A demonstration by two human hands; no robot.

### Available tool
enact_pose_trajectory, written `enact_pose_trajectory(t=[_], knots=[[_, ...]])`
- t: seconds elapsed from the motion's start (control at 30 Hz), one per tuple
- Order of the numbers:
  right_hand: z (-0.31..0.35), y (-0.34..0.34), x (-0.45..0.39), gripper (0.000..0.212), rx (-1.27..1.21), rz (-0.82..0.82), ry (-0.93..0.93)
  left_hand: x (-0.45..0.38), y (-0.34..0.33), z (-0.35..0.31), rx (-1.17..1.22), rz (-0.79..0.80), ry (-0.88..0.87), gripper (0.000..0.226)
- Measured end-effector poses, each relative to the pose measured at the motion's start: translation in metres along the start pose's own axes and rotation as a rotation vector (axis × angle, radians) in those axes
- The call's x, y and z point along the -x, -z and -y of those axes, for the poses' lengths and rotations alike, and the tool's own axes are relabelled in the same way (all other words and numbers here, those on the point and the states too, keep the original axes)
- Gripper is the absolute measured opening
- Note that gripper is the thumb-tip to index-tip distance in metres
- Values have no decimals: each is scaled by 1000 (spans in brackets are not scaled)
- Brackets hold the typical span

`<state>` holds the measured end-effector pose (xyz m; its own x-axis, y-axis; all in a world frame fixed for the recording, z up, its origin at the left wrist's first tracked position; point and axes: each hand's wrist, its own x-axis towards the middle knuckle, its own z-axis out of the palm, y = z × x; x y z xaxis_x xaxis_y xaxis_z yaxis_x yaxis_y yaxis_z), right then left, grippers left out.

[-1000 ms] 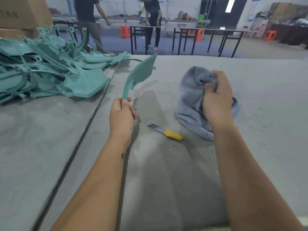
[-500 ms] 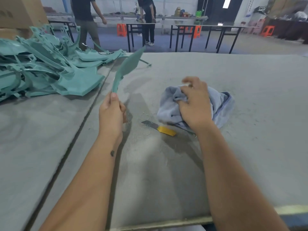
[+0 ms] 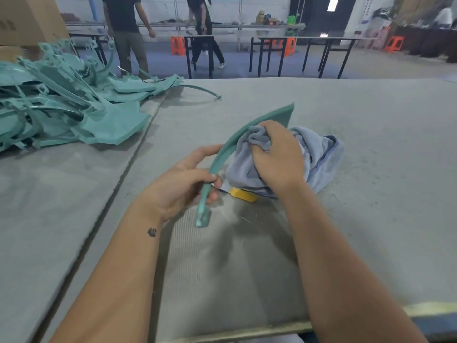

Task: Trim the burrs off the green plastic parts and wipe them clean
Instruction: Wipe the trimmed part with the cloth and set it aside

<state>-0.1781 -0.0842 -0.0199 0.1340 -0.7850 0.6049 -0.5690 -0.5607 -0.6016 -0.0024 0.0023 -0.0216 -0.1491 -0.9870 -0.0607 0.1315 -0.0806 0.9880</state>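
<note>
Left hand pinches the green part, its wide end angled toward the table's far-right corner; right hand grips the cloth against it.

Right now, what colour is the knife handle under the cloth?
Yellow, on the small trimming knife's plastic handle, seen in the head view.

1. From my feed, a wide grey felt-covered worktable fills the near view, with a seam running along its left part.
2. Behind it I see a blue-grey floor.
3. Black-legged tables stand in a row across the room, with orange stools beside them.
4. Two people in dark clothes stand near those tables.
5. Cardboard boxes sit at the far left.
6. A bright ceiling light glows over a dark doorway.
</note>
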Motion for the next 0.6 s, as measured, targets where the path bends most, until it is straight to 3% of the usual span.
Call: enact_pose_trajectory(t=[0.1,0.2,0.3,0.4,0.5,0.6], knots=[[5,0,3,5,154,63,204,-5,-5,-1,8,-209,-102,16],[11,-4,9,16,275,136,312,-13,-14,3,84,-312,-113,17],[14,-6,11,26,376,137,250,-20,-9,4,112,-462,-61,18],[11,3,7,18,532,-100,107,-24,9,3,211,-594,-26,14],[8,14,3,22,580,-270,103,-23,19,3,283,-684,-78,8],[15,16,1,37,508,-144,79,-21,19,5,225,-762,-157,22]])
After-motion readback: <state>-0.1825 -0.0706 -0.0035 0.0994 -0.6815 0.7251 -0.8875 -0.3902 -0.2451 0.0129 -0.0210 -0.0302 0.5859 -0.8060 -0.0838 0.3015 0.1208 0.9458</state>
